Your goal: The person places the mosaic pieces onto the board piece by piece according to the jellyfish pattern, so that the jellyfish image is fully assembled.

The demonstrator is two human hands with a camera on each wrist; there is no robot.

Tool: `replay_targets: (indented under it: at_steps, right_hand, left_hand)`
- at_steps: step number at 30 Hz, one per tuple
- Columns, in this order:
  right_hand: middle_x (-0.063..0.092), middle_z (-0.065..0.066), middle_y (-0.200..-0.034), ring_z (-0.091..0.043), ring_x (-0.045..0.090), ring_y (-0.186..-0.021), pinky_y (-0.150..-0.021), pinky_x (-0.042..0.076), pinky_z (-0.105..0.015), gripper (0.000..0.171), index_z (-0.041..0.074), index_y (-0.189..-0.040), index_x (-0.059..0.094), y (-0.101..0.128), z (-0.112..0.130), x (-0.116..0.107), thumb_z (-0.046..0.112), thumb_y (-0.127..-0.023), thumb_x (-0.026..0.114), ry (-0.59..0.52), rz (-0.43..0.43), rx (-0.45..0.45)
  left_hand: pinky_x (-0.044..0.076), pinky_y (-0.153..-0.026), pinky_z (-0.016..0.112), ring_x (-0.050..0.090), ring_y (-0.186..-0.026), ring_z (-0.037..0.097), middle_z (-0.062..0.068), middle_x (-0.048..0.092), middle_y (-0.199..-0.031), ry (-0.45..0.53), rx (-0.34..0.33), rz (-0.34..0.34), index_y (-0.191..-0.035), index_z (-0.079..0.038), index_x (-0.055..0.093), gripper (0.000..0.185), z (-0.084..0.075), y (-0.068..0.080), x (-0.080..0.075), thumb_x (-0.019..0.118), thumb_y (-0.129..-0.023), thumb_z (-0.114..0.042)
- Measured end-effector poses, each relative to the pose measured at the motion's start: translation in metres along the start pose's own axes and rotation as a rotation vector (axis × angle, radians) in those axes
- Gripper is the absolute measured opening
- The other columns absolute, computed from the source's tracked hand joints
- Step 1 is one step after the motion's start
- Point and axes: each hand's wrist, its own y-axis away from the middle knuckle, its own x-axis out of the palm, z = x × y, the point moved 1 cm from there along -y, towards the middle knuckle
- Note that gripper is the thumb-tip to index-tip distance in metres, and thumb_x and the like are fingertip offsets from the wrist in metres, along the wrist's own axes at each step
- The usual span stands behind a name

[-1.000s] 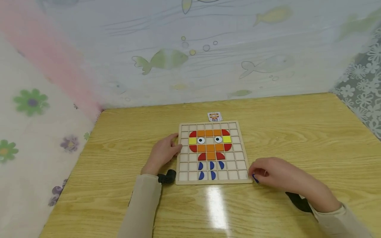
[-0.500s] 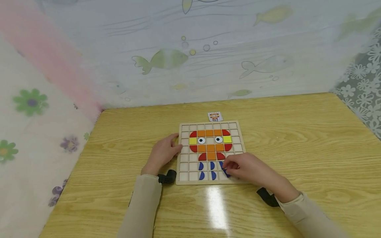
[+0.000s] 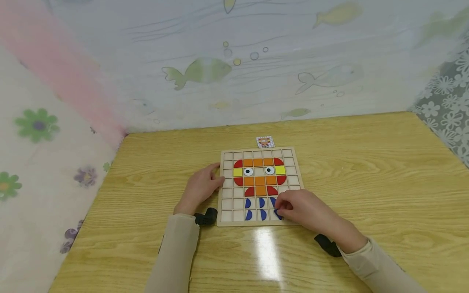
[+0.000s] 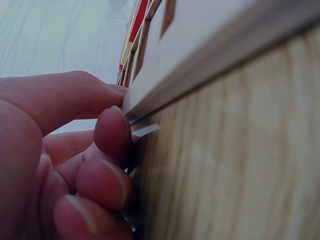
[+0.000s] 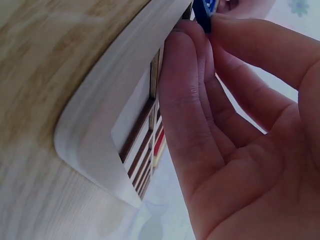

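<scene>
A wooden grid board [image 3: 297, 171] lies on the table and carries a figure of orange, red, yellow and blue tiles with two round eyes. My left hand [image 3: 219, 175] holds the board's left edge; in the left wrist view its thumb [image 4: 75, 95] lies on the rim and its curled fingers [image 4: 112, 132] press the side. My right hand [image 3: 280, 209] is over the board's bottom right rows and pinches a small blue piece [image 3: 277, 213] beside the other blue half-round tiles [image 3: 261, 208]. The right wrist view shows that blue piece [image 5: 201, 9] between thumb and fingertips, above the board's corner [image 5: 100, 125].
A small picture card [image 3: 265, 141] lies just beyond the board's far edge. The wooden table [image 3: 366, 171] is walled by a fish-print curtain [image 3: 234, 69] at the back and a flower-print cloth [image 3: 44, 162] on the left. Black wrist straps [image 3: 205, 217] sit by both sleeves.
My right hand has moved left from the table beside the board's right corner onto the bottom rows, carrying the blue piece. The left hand has stayed on the board's edge.
</scene>
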Motion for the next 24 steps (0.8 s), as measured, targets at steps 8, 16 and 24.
replay_targets:
  at_steps: [8, 16, 24]
  right_hand:
    - [0.049, 0.013, -0.066, -0.005, 0.044, -0.061, -0.057, 0.038, -0.023, 0.005, 0.017, -0.08, 0.062, 0.0, 0.0, 0.0, 0.014, -0.078, 0.066, 0.046, -0.013, -0.051]
    - [0.049, 0.013, -0.067, -0.004, 0.044, -0.062, -0.058, 0.038, -0.023, 0.005, 0.018, -0.082, 0.062, 0.001, -0.003, -0.002, 0.015, -0.079, 0.066, 0.045, -0.003, -0.071]
    - [0.051, 0.012, -0.068, -0.007, 0.046, -0.063, -0.059, 0.04, -0.025, 0.004, 0.02, -0.085, 0.063, 0.001, -0.005, -0.01, 0.02, -0.081, 0.065, 0.04, -0.01, 0.0]
  left_hand:
    - [0.037, -0.05, 0.029, 0.048, -0.053, 0.016, -0.002, 0.056, -0.068, 0.006, 0.004, -0.002, -0.136, -0.02, 0.038, 0.055, 0.0, 0.0, 0.0, 0.055, -0.086, -0.035]
    - [0.038, -0.051, 0.03, 0.049, -0.053, 0.016, -0.003, 0.056, -0.069, -0.002, 0.003, -0.005, -0.136, -0.021, 0.038, 0.055, 0.0, -0.002, 0.001, 0.054, -0.086, -0.035]
    - [0.038, -0.05, 0.029, 0.049, -0.053, 0.017, -0.002, 0.056, -0.068, 0.007, -0.005, 0.001, -0.136, -0.02, 0.038, 0.055, 0.0, 0.0, 0.0, 0.055, -0.085, -0.034]
